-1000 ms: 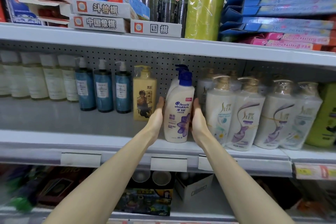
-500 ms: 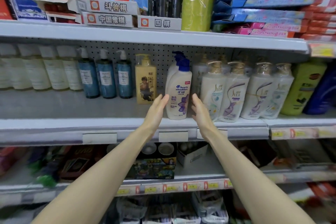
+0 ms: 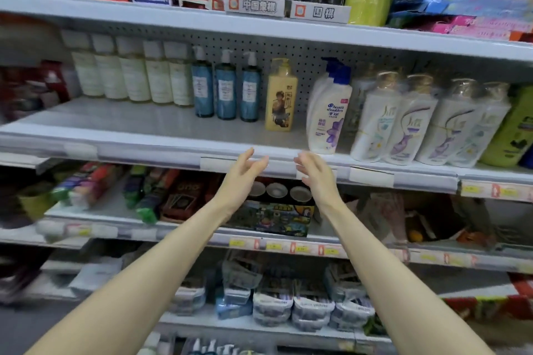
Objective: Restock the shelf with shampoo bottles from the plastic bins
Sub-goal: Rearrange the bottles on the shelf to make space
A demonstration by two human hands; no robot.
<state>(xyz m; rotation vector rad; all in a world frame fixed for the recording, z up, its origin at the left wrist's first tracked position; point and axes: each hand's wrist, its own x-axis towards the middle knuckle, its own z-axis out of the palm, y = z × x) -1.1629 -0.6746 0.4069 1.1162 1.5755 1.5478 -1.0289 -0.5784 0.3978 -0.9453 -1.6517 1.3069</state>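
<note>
Spread wide, holding nothing!
Left grip point(image 3: 245, 173) and right grip point(image 3: 314, 173) open, near; white blue-capped "head & shoulders" shampoo bottle point(image 3: 328, 121) stands farther right.

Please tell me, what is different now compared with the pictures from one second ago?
The left hand and right hand let go of the white shampoo bottle and drew back toward the person; both are now open in front of the shelf edge, touching nothing. The bottle stayed upright beside the yellow bottle.
</note>
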